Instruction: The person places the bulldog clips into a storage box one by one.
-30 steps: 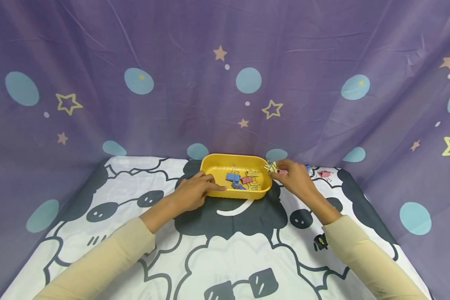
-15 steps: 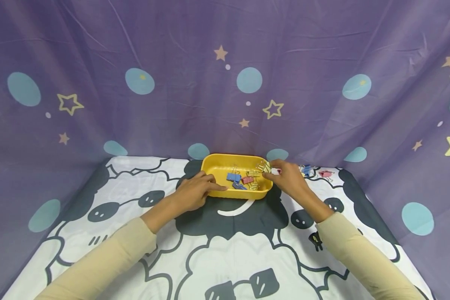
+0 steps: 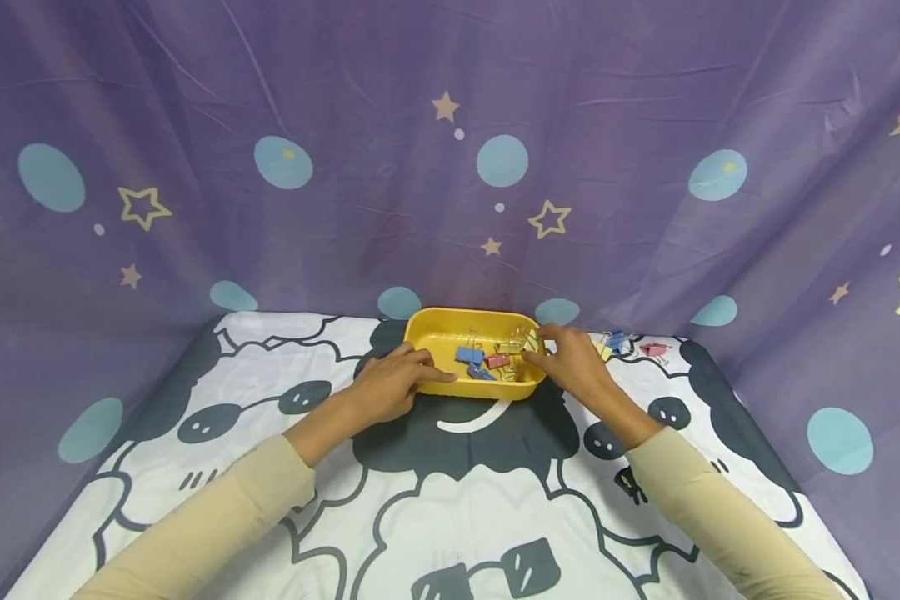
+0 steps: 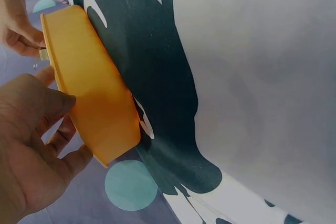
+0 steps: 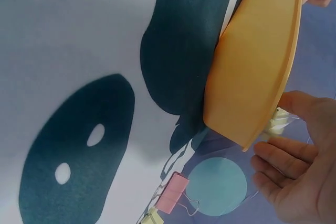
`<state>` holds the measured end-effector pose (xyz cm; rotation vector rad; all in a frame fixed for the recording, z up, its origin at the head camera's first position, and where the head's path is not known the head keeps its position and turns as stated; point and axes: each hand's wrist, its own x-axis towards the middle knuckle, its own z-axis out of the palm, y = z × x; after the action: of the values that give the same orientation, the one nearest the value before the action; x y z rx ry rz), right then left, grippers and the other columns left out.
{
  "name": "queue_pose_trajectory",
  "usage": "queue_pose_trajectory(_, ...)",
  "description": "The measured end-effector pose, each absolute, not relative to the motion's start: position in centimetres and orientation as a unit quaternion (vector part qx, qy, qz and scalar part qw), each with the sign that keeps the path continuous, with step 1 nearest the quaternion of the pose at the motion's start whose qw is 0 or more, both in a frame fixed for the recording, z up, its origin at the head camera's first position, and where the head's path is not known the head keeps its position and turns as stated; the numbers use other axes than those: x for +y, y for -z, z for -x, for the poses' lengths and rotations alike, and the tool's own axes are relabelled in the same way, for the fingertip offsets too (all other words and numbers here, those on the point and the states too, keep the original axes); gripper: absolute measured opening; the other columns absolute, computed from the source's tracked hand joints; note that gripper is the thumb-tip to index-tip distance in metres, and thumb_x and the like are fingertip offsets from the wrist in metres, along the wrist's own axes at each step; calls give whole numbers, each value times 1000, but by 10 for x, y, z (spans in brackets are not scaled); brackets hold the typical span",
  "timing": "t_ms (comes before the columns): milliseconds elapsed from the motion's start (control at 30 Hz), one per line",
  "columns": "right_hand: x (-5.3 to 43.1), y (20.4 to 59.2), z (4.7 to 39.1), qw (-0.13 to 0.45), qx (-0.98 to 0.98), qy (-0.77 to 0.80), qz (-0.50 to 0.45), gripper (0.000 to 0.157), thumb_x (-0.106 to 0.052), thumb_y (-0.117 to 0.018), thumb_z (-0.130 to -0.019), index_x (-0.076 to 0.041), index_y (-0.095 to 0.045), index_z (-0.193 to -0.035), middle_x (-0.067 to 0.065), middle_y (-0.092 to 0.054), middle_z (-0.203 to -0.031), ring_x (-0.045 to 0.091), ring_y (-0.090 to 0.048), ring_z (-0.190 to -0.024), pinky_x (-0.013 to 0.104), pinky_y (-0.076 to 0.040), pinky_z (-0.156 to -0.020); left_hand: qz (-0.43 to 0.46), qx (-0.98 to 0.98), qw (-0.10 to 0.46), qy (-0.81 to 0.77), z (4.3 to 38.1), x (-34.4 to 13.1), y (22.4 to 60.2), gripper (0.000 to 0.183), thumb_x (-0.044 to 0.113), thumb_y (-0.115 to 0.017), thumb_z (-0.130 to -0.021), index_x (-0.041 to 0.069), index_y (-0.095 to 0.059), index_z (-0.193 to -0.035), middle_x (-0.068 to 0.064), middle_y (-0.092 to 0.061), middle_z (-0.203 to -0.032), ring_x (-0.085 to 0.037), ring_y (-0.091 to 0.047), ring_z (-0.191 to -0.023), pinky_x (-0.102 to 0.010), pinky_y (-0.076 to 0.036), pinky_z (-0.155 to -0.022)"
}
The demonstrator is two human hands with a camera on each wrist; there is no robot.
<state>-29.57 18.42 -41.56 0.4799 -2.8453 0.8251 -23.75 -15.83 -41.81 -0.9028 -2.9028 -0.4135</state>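
The thumb and fingers of the person's right hand (image 3: 573, 367) are clamped on a small pale-yellow binder clip with silver wire handles (image 3: 530, 342), at the right end of a yellow, round-cornered rectangular plastic tray (image 3: 431, 342). From over the person's head, the clip appears inside the line of the rim; whether it touches the tray floor, I cannot tell.

The person's left hand (image 3: 393, 383) grips the tray near its front left corner, one finger stretched along the near rim, others against the outside wall.

Inside the tray, towards the middle, lies a blue metal binder clip (image 3: 469, 355), with a second, darker-looking blue clip (image 3: 481, 372) just nearer the person. To their right is a pink metal binder clip (image 3: 497, 361), with more pale-yellow clips (image 3: 507, 373) around it, their edges hard to separate.

Past the right hand, on the tabletop, a blue clip cluster (image 3: 615, 340) lies beside a loose yellow clip (image 3: 603, 348), and a loose pink clip (image 3: 654, 350) lies further right.

Beige sleeves (image 3: 727, 517) cover both forearms. The tabletop (image 3: 270, 508) wears a white cloth printed with cartoon sheep in dark sunglasses, and the tray stands by its far edge on a black printed patch. Behind hangs a purple fabric backdrop (image 3: 375, 200) with stars and pale-blue ovals.
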Motion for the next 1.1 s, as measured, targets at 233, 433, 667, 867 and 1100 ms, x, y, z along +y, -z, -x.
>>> queue_pose_trajectory(233, 185, 414, 296, 63, -949, -269, -150, 65, -39, -85, -99, 3, -72, -146, 24, -76, -144, 46, -74, -128, 62, -61, -107, 293, -946, 37, 133, 238, -158, 418, 66, -6, -68, -101, 42, -76, -147, 4, -70, -115, -18, -54, -109, -35, -44, -63)
queue_pose_trajectory(433, 189, 415, 295, 61, -948, -277, -147, 64, -39, -83, -100, 2, -72, -148, 23, -75, -147, 47, -70, -138, 65, -56, -115, 294, -946, 42, 131, 237, -157, 419, 65, -6, -68, -102, 41, -76, -146, 4, -71, -116, -19, -54, -110, -36, -44, -64)
queue_pose_trajectory(667, 194, 418, 294, 54, -949, -280, -136, 65, -40, -81, -101, 0, -70, -151, 23, -75, -147, 49, -69, -136, 66, -57, -113, 295, -945, 44, 132, 236, -157, 419, 64, -5, -68, -102, 40, -77, -146, 3, -71, -117, -19, -54, -109, -35, -45, -65)
queue_pose_trajectory(867, 201, 416, 291, 58, -949, -280, -134, 64, -41, -79, -103, -2, -69, -152, 24, -75, -146, 49, -70, -135, 66, -57, -111, 295, -945, 49, 134, 236, -157, 420, 63, -5, -69, -102, 40, -77, -146, 3, -72, -118, -20, -55, -110, -36, -46, -65)
queue_pose_trajectory(1100, 210, 417, 289, 63, -948, -282, -131, 66, -45, -78, -104, 0, -68, -152, 24, -74, -148, 50, -69, -139, 66, -56, -114, 298, -943, 58, 137, 235, -158, 422, 62, -5, -68, -103, 39, -77, -146, 3, -71, -117, -20, -55, -112, -34, -46, -63)
